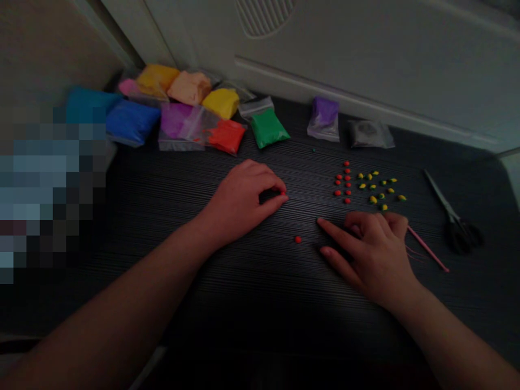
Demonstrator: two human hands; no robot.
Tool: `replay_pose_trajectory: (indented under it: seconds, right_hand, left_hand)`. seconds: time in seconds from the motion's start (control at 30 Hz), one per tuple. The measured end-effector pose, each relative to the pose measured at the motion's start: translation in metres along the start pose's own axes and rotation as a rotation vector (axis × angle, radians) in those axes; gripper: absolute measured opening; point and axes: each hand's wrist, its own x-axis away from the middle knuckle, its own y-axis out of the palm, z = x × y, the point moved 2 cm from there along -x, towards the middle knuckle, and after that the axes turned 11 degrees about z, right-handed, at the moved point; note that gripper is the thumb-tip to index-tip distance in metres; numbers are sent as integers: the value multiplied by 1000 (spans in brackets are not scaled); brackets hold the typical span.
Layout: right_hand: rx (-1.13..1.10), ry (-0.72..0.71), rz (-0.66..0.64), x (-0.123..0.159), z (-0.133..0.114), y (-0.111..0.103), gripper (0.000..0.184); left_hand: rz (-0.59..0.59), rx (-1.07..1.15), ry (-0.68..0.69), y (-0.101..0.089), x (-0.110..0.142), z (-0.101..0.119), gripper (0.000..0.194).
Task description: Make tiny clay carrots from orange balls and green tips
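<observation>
My left hand (247,203) is over the middle of the dark table, its thumb and forefinger pinched on a small red clay ball (283,193). Lower down, a second red ball (298,239) lies loose on the table between my two hands. To its right, my right hand (371,249) rests with thumb and forefinger stretched out and apart, the other fingers bent under. A thin pink stick tool (428,249) sticks out from behind that hand; its other end is hidden. Just beyond the fingers are red balls (348,185) in rough columns and several yellow-and-green pieces (372,187).
Bags of coloured clay line the back, among them green (268,127), red (228,136), blue (132,122) and purple (325,116). A grey bag (370,134) lies beside them. Scissors (453,216) lie at the right. A pale wall panel (365,70) bounds the back.
</observation>
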Motion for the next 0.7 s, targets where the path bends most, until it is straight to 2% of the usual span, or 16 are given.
replay_pose_trajectory:
  seconds: [0.23, 0.4, 0.57, 0.7]
  right_hand:
    - [15, 20, -9, 1, 2, 0, 41]
    - [-14, -20, -10, 1, 1, 1, 40]
    - [0, 21, -21, 1, 3, 1, 41]
    - [-37, -14, -34, 2, -1, 1, 40]
  left_hand:
    - [2, -2, 4, 0, 0, -1, 16]
    - [-8, -3, 8, 0, 0, 0, 17]
    - [-1, -2, -3, -1, 0, 0, 16]
    - [-8, 0, -2, -1, 0, 0, 16]
